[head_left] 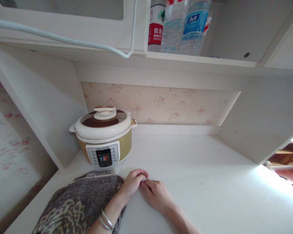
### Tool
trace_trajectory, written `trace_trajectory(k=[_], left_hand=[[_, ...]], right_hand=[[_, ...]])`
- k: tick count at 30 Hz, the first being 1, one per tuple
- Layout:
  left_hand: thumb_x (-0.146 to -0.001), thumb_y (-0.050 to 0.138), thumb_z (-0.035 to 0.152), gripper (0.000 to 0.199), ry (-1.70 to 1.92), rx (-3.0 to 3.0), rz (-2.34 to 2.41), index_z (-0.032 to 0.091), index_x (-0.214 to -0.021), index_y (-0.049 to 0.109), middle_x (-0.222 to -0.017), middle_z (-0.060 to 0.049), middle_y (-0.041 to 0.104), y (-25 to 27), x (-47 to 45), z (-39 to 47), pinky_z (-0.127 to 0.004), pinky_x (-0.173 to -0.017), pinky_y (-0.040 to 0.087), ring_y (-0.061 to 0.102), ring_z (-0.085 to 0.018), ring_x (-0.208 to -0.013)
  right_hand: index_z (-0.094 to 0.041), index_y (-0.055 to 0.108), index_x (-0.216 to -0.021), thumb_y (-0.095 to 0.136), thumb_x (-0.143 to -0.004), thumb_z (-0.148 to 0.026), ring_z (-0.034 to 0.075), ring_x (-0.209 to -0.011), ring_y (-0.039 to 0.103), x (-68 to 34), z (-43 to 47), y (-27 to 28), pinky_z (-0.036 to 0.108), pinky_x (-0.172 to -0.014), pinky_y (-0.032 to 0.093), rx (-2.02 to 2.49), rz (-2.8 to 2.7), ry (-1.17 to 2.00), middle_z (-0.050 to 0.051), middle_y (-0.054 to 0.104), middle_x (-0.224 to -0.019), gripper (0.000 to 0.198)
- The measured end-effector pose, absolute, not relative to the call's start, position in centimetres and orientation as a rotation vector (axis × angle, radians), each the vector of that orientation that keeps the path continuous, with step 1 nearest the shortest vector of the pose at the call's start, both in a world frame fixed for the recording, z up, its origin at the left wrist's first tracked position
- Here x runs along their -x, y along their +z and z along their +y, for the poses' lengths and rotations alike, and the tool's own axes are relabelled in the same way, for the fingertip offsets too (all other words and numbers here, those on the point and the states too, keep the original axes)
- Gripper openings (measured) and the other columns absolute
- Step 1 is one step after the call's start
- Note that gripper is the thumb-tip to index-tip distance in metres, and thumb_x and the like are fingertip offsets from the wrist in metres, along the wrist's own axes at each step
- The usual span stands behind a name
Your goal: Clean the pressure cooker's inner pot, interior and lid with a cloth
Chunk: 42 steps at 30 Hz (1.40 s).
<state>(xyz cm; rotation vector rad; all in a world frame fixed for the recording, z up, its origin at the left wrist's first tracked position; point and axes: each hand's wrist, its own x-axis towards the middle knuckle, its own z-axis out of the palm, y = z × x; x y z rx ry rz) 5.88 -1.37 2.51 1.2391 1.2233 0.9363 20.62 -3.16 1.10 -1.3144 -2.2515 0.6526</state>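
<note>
My left hand (134, 182), with a silver bangle (106, 221) on its wrist, rests on the white countertop (197, 169) with its fingers curled inward. Against its fingertips lies my right hand (157, 193), also loosely closed, thumb and forefinger near each other. No object shows in either hand, though the undersides of the fingers are hidden. Beside and under my left forearm spreads a dark grey knitted cloth (88, 191) with a pale pattern. Just behind the cloth stands a white and gold electric pressure cooker (104, 138), its lid on.
Overhead, an open white cabinet shelf (197, 60) holds several plastic water bottles (194, 26). A pale cable (63, 38) crosses in front of the cabinet door. White side panels (263, 113) enclose the counter, and floral wallpaper (158, 104) covers the back.
</note>
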Motion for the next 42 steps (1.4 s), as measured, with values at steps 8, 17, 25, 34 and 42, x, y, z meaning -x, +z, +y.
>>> trace_trajectory(k=[8,17,25,34,42], left_hand=[[-0.069,0.049,0.025,0.024,0.922,-1.236,1.205,0.016,-0.081,0.068,-0.079,-0.003,0.065,2.0,-5.9,-1.2,-0.027,-0.069,0.039,0.054,-0.017,-0.074],[-0.069,0.05,0.024,0.023,0.933,-1.25,1.214,0.015,-0.08,0.068,-0.079,-0.003,0.065,2.1,-5.9,-1.3,-0.027,-0.069,0.038,0.053,-0.016,-0.074],[-0.069,0.05,0.025,0.022,0.925,-1.256,1.232,0.017,-0.079,0.068,-0.079,-0.002,0.065,2.5,-5.9,-1.4,-0.027,-0.07,0.038,0.054,-0.017,-0.076],[-0.069,0.05,0.025,0.022,0.915,-1.267,1.239,0.016,-0.078,0.068,-0.08,-0.003,0.066,3.0,-6.0,-1.5,-0.028,-0.074,0.039,0.056,-0.018,-0.081],[-0.07,0.049,0.024,0.023,0.915,-1.268,1.239,0.016,-0.08,0.068,-0.081,-0.003,0.066,2.9,-5.9,-1.6,-0.028,-0.074,0.039,0.055,-0.018,-0.081]], right_hand=[[-0.021,0.065,-0.08,0.032,-0.1,-0.038,0.013,-0.07,0.063,-20.5,-3.0,0.7,0.023,-0.061,0.031,1.33,-2.273,0.608,0.003,0.071,-0.081,0.042],[-0.021,0.064,-0.08,0.032,-0.1,-0.039,0.012,-0.068,0.062,-20.6,-3.1,0.8,0.023,-0.06,0.03,1.325,-2.275,0.604,0.002,0.07,-0.079,0.042],[-0.021,0.065,-0.083,0.03,-0.1,-0.04,0.013,-0.07,0.062,-20.6,-3.2,1.0,0.023,-0.061,0.032,1.321,-2.28,0.63,0.003,0.07,-0.081,0.044],[-0.02,0.064,-0.082,0.03,-0.1,-0.041,0.013,-0.068,0.062,-20.6,-3.2,0.8,0.023,-0.06,0.031,1.329,-2.278,0.613,0.003,0.07,-0.08,0.043],[-0.021,0.064,-0.083,0.032,-0.1,-0.038,0.012,-0.069,0.062,-20.6,-3.1,1.0,0.022,-0.061,0.031,1.318,-2.287,0.612,0.003,0.07,-0.081,0.041]])
